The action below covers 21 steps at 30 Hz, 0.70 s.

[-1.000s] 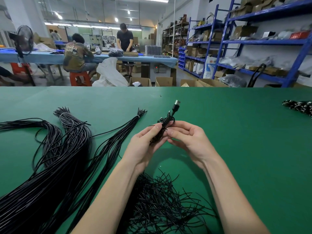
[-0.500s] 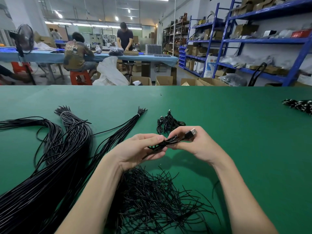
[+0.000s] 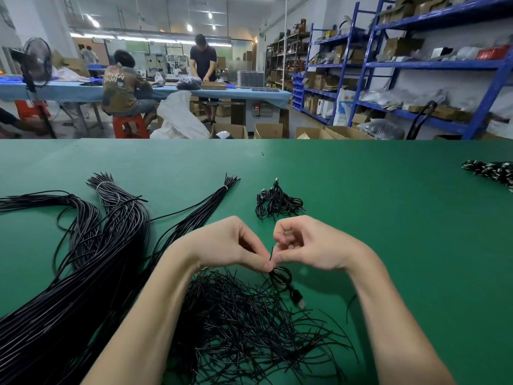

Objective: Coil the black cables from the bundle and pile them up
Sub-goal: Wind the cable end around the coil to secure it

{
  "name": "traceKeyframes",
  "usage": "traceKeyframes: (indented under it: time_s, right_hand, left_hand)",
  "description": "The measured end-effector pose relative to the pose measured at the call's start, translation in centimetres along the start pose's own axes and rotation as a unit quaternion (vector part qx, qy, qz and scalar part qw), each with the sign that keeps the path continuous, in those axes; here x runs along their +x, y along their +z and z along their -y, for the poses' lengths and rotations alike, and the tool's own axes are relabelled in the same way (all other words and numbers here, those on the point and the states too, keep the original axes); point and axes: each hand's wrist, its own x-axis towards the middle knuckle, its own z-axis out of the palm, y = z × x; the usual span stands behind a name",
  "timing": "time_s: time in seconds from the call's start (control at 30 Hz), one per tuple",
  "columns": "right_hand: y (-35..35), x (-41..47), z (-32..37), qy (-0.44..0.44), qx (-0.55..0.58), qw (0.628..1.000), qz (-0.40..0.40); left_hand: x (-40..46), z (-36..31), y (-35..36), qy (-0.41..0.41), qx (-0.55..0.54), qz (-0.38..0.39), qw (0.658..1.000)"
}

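My left hand (image 3: 230,245) and right hand (image 3: 311,245) meet thumb to thumb, both pinching a small coiled cable (image 3: 281,277) that hangs above the loose ties (image 3: 244,323), the pile of coils (image 3: 277,202) lying just beyond on the green table (image 3: 374,218)

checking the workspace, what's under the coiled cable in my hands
Under the coiled cable, pinched by the left hand and right hand, lies a heap of loose black ties on the green table.
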Motion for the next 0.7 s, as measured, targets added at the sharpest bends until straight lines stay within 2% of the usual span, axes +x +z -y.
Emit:
traceKeyframes:
  time_s: [0.1,0.17,0.23,0.33,0.53,0.63,0.7]
  right_hand:
    - [0.4,0.5,0.9,-0.004,-0.103,0.989,-0.108]
    - [1.1,1.1,1.3,-0.018,-0.138,0.972,-0.189]
    - [1.7,1.6,1.5,-0.025,-0.151,0.956,-0.252]
    - [2.2,2.1,1.4,-0.015,-0.117,0.940,-0.320]
    - [1.9,2.1,1.6,-0.017,-0.064,0.928,-0.368]
    - [1.9,2.0,1.3,-0.049,-0.079,0.927,-0.363]
    - [2.1,2.0,1.2,-0.076,-0.074,0.929,-0.355]
  left_hand:
    - [0.6,-0.9,0.5,-0.012,0.095,-0.127,0.987]
    - [1.0,-1.1,0.8,-0.014,0.097,-0.221,0.970]
    - [1.3,-1.1,1.1,-0.014,0.086,-0.297,0.951]
    - [1.7,-1.0,1.7,-0.012,0.062,-0.360,0.931]
    - [2.3,-0.5,2.2,0.009,-0.041,-0.384,0.922]
    - [2.3,-0.4,2.4,-0.009,-0.159,-0.352,0.922]
    - [2.3,-0.5,2.2,-0.017,-0.265,-0.316,0.911]
